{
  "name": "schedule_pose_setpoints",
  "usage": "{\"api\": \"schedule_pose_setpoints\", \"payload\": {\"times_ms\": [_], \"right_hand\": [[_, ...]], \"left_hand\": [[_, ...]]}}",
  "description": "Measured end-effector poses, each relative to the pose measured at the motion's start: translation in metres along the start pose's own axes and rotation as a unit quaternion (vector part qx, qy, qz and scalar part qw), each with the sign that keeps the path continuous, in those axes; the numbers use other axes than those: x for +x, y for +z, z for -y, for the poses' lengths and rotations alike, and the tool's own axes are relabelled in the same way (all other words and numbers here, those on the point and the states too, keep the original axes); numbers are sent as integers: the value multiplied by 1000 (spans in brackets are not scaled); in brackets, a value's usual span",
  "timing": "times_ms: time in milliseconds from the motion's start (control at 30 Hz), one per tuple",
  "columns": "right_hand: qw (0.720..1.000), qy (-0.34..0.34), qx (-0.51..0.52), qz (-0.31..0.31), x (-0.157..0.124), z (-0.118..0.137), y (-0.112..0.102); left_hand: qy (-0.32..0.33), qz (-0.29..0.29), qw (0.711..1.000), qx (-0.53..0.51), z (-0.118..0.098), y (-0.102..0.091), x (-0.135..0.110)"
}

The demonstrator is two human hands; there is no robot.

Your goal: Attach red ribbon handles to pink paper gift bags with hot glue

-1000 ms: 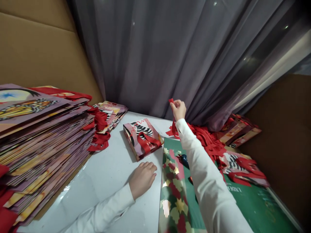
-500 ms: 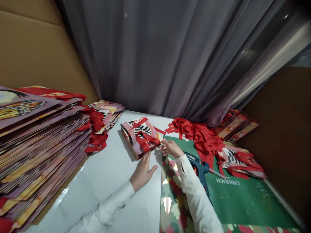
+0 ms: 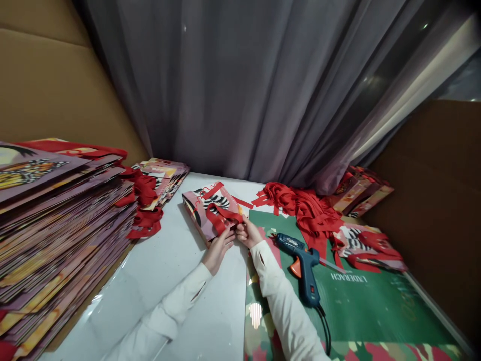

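A small stack of flat patterned paper bags (image 3: 209,209) with red ribbon handles lies on the white table (image 3: 176,281). My left hand (image 3: 218,248) touches the near edge of the top bag, fingers bent on it. My right hand (image 3: 248,232) is right beside it and pinches the end of a red ribbon strip (image 3: 225,214) lying across that bag. Both sleeves are white.
A blue glue gun (image 3: 302,265) lies on a green cutting mat (image 3: 368,306) to the right. Loose red ribbon strips (image 3: 304,208) are piled behind it, with more bags (image 3: 361,193) far right. A tall stack of flat bags (image 3: 56,225) fills the left. A grey curtain (image 3: 244,85) hangs behind.
My right hand came down from the ribbon pile with a red strip and now holds it on the top bag. My left hand slid forward to the bag's edge.
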State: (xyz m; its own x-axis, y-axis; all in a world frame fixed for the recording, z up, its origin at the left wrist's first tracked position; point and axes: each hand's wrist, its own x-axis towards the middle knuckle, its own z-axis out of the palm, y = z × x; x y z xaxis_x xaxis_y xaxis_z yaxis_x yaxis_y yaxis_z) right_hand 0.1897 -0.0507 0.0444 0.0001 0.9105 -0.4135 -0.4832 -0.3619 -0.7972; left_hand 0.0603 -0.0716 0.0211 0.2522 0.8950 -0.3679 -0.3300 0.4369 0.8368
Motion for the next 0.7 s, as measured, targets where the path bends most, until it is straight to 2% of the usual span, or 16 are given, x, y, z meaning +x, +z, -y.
{"api": "schedule_pose_setpoints", "payload": {"times_ms": [133, 300, 433, 567, 633, 667, 700], "right_hand": [[999, -30, -22, -27, 4, -13, -3], [999, -35, -19, -10, -4, -9, -11], [999, -51, 11, -11, -8, -14, -8], [996, -80, 20, -37, -10, -31, 1], [993, -101, 23, -54, -11, -39, 6], [992, -111, 24, -60, -12, -42, 8], [991, -119, 24, -63, -13, -45, 10]], "left_hand": [[5, -11, 1000, -5, 0, 8, 12], [17, -34, 999, 25, -3, 10, 11], [32, -13, 997, 76, -10, 9, 2], [46, 33, 982, 179, -19, 5, -24], [95, 56, 963, 246, -27, 5, -39], [146, 61, 944, 291, -33, 6, -45], [247, 58, 886, 387, -39, 7, -49]]}}
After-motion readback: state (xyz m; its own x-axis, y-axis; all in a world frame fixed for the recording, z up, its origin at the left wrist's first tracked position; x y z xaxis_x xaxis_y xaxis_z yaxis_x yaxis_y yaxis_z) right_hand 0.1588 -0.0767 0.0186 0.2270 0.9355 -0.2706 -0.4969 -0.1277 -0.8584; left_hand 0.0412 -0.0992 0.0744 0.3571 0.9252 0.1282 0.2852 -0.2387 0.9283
